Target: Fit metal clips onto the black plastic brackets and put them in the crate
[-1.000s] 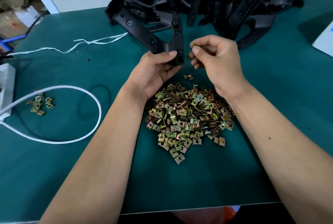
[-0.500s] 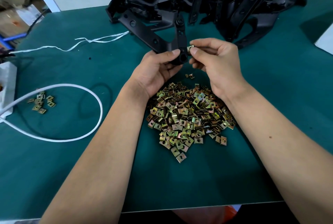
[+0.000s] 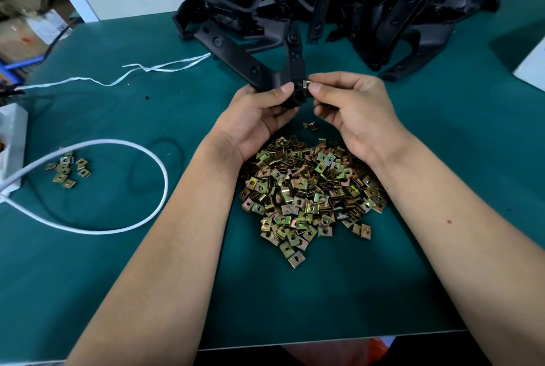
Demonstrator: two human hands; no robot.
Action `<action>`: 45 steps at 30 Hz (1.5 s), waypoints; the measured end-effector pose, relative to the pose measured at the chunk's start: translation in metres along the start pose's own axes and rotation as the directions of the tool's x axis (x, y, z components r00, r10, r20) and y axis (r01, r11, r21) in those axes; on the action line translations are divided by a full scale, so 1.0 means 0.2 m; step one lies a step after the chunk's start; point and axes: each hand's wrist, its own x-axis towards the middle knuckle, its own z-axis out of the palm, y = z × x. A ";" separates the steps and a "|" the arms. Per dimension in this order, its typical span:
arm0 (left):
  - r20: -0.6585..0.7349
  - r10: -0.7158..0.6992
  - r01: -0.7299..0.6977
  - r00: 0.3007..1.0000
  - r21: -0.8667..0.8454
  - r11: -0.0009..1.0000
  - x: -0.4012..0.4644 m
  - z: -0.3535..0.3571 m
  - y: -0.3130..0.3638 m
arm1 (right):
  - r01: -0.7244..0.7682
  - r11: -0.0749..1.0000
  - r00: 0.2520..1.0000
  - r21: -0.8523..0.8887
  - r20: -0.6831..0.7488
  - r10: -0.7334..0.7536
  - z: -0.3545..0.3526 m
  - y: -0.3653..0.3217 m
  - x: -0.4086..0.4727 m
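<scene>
A: Hands first: what are they doing?

B: The left hand [image 3: 253, 118] grips the near corner of a black moulded-plastic bracket [image 3: 267, 70], an angular V-shaped piece with two flat arms pierced by round holes, thumb laid across its matte face and fingers curled beneath. The right hand [image 3: 358, 112] pinches a small brass-coloured metal clip [image 3: 306, 84] between thumb and forefinger, and the clip touches the right edge of the bracket's corner.

A: Fully seated on the plastic?

B: Can't tell; the fingertips cover most of it.

A: And the loose stock?

B: A broad heap of folded square metal clips [image 3: 306, 194], shiny yellow-green zinc plating with a round hole in each, lies on the green table mat [image 3: 324, 300] between the two forearms, just near of the hands. A couple of stray clips [image 3: 311, 126] sit between the heap and the hands. A small cluster of the same clips [image 3: 68, 169] lies well to the left, inside the loop of a smooth white round cable [image 3: 141, 218].

A: More brackets?

B: A tangled pile of black plastic brackets [image 3: 368, 3], glossy in places and ribbed, fills the far edge of the mat. One arm of the held bracket reaches back toward it.

A: Anything else?

B: A flat, crinkled white plastic strap [image 3: 147, 69] trails across the far left, and a white box [image 3: 11, 141] sits at the left edge.
</scene>
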 end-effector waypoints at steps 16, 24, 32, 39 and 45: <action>0.004 -0.017 0.016 1.000 0.145 0.989 -0.03 0.04 0.00 | 0.191 0.944 0.980 -0.269 0.110 -0.167 -0.06 -0.01 0.01; -0.106 0.188 -0.173 0.976 0.137 0.975 -0.01 0.04 -0.01 | 0.281 0.675 0.957 -0.682 0.146 -0.250 -0.12 -0.05 0.05; -0.246 0.182 -0.197 0.952 -0.036 0.980 0.00 -0.01 0.03 | 0.424 0.263 0.902 -0.867 0.429 -0.041 -0.12 -0.08 0.02; -0.187 0.130 -0.158 0.974 -0.142 0.977 0.00 -0.01 0.04 | 0.398 0.251 0.916 -0.882 0.365 -0.166 -0.12 -0.03 0.04; -0.256 0.078 -0.128 0.963 -0.184 0.975 0.01 -0.01 0.03 | 0.299 0.665 0.954 -0.685 0.189 -0.234 -0.09 0.00 0.04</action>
